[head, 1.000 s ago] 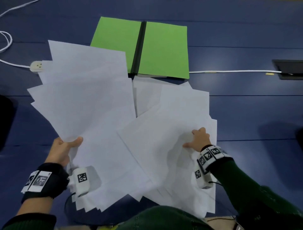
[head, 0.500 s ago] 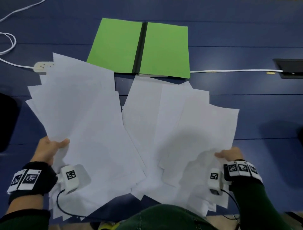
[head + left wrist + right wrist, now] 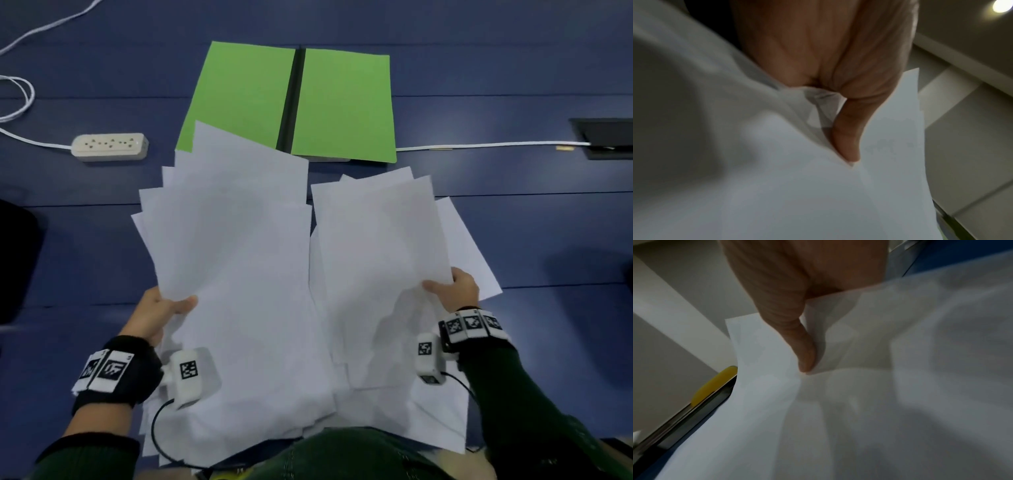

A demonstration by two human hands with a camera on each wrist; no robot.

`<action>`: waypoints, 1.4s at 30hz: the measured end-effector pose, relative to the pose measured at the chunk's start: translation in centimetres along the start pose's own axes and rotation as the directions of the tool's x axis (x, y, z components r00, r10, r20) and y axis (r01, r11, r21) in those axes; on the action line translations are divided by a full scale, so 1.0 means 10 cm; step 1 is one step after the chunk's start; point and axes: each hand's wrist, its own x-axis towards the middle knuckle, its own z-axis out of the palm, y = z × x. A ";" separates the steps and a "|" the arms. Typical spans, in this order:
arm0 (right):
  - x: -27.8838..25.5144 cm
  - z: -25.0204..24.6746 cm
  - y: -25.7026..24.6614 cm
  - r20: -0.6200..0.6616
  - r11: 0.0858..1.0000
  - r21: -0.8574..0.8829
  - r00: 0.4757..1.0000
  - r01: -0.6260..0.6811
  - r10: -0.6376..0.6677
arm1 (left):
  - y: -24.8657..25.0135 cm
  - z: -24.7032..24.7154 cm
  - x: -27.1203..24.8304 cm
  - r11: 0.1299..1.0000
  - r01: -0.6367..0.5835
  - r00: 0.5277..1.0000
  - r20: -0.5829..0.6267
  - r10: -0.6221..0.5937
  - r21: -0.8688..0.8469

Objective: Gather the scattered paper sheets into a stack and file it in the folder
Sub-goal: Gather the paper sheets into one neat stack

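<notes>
Paper sheets (image 3: 246, 274) were split into two loose fans, one in each hand, lifted off the blue table (image 3: 531, 222) near the person's body. The left hand (image 3: 157, 315) pinched the outer edge of the left fan, thumb on top and fingers hidden underneath; the left wrist view showed the thumb (image 3: 846, 138) pressed down where several sheet edges crossed. The right hand (image 3: 455, 287) did the same on the right fan (image 3: 380, 260), its thumb (image 3: 803, 353) bearing on the top sheet so that the paper creased a little around it. Gripping at the outer edges made sense as a way to bring the two fans toward each other and merge them, since their inner edges already ran almost side by side down the middle.

Neither fan was squared: corners stuck out at several angles on the far side, and the near ends sagged toward the person's lap, over the table edge. At least one sheet on the right seemed to lie lower than the rest, though whether it rested on the table was unclear.

Beyond the paper lay the green folder (image 3: 342, 102), open flat with its dark spine (image 3: 291, 102) pointing toward the person, probably so the stack could go straight in. The far corner of the left fan overlapped its near left corner. A power strip (image 3: 109, 145) with a white cable (image 3: 479, 146) sat to either side.
</notes>
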 end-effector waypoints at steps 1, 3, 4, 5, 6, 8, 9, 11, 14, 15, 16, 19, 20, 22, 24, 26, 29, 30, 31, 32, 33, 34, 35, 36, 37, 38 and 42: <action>0.02 -0.06 0.04 0.006 1.000 0.006 1.000 -0.005 0.005 | 0.00 -0.09 0.00 1.000 0.001 1.000 -0.019 -0.001 0.000; 0.06 -0.14 0.11 0.014 0.999 0.016 0.999 -0.037 0.036 | 0.01 -0.27 -0.02 1.000 0.011 0.998 -0.058 -0.011 0.015; 0.07 -0.16 0.13 0.006 0.997 0.026 0.998 -0.070 0.070 | 0.02 -0.37 -0.03 1.000 0.011 0.997 -0.079 -0.010 0.019; 0.07 -0.16 0.15 -0.011 0.994 0.028 0.995 -0.104 0.104 | 0.04 -0.44 -0.03 1.000 0.015 0.995 -0.102 -0.013 0.025; 0.06 -0.17 0.15 -0.030 0.990 0.021 0.990 -0.138 0.139 | 0.06 -0.49 -0.04 0.999 0.015 0.993 -0.121 -0.011 0.032; 0.03 -0.13 0.12 -0.048 0.980 0.017 0.979 -0.197 0.197 | 0.08 -0.50 -0.03 0.999 0.027 0.989 -0.147 -0.023 0.026; 0.00 -0.08 0.08 -0.037 0.979 0.001 0.978 -0.203 0.203 | 0.08 -0.44 -0.03 0.999 0.033 0.990 -0.141 -0.029 0.025; -0.09 0.08 -0.02 0.008 0.982 -0.060 0.984 -0.179 0.180 | 0.09 -0.23 -0.01 0.999 0.036 0.995 -0.100 -0.032 0.037; -0.22 0.34 -0.19 0.019 0.980 -0.105 0.985 -0.170 0.173 | 0.09 0.21 0.01 1.000 0.004 1.000 -0.001 -0.004 0.017; -0.24 0.39 -0.24 0.018 0.979 -0.098 0.984 -0.176 0.179 | 0.09 0.32 0.01 1.000 -0.006 1.000 0.030 0.005 0.015; -0.25 0.40 -0.27 0.025 0.977 -0.083 0.980 -0.195 0.198 | 0.10 0.39 0.01 1.000 -0.013 0.999 0.053 0.012 0.013; -0.19 0.36 -0.29 0.049 0.984 -0.012 0.983 -0.178 0.178 | 0.12 0.37 0.02 1.000 -0.011 0.997 0.076 0.010 0.004; -0.16 0.35 -0.28 0.066 0.983 0.023 0.982 -0.180 0.178 | 0.12 0.32 0.01 1.000 -0.013 0.997 0.070 0.012 0.003; -0.16 0.34 -0.29 0.107 0.985 0.072 0.983 -0.156 0.148 | 0.12 0.20 -0.01 1.000 -0.022 0.999 0.037 0.022 0.001; -0.17 0.35 -0.34 0.119 0.982 0.132 0.985 -0.138 0.122 | 0.11 0.07 -0.06 1.000 -0.021 1.000 -0.006 0.021 0.007; -0.12 0.31 -0.36 0.123 0.955 0.267 0.988 -0.128 0.097 | 0.11 -0.07 -0.10 1.000 -0.026 0.999 -0.047 0.026 0.010; -0.04 0.17 -0.29 0.070 0.861 0.489 0.990 -0.138 0.119 | 0.09 -0.32 -0.13 0.999 -0.039 0.990 -0.138 0.043 0.030; -0.03 0.12 -0.25 0.046 0.837 0.527 0.988 -0.147 0.144 | 0.09 -0.40 -0.12 0.998 -0.039 0.985 -0.164 0.046 0.044; -0.02 0.10 -0.20 0.019 0.820 0.554 0.987 -0.145 0.162 | 0.08 -0.48 -0.11 0.997 -0.042 0.982 -0.181 0.052 0.058; 0.00 0.10 -0.15 -0.001 0.814 0.561 0.983 -0.153 0.186 | 0.08 -0.54 -0.10 0.997 -0.042 0.981 -0.186 0.054 0.067; -0.01 0.13 -0.11 -0.039 0.817 0.555 0.976 -0.159 0.216 | 0.08 -0.60 -0.10 0.996 -0.045 0.981 -0.184 0.058 0.078; -0.02 0.17 -0.07 -0.080 0.825 0.541 0.966 -0.164 0.244 | 0.07 -0.64 -0.10 0.995 -0.045 0.983 -0.175 0.060 0.086; -0.04 0.21 -0.03 -0.139 0.839 0.524 0.957 -0.148 0.255 | 0.07 -0.66 -0.12 0.994 -0.049 0.985 -0.162 0.065 0.100; -0.04 0.26 0.03 -0.185 0.847 0.516 0.948 -0.130 0.258 | 0.07 -0.67 -0.12 0.992 -0.054 0.986 -0.150 0.071 0.113; -0.06 0.30 0.06 -0.231 0.861 0.498 0.940 -0.107 0.251 | 0.07 -0.67 -0.12 0.990 -0.061 0.987 -0.139 0.078 0.128; -0.08 0.32 0.07 -0.254 0.857 0.507 0.933 -0.096 0.255 | 0.07 -0.65 -0.12 0.987 -0.066 0.988 -0.129 0.086 0.149; -0.11 0.25 0.15 -0.339 0.795 0.606 0.894 -0.030 0.293 | 0.09 -0.50 -0.06 0.934 -0.107 0.983 -0.103 0.151 0.341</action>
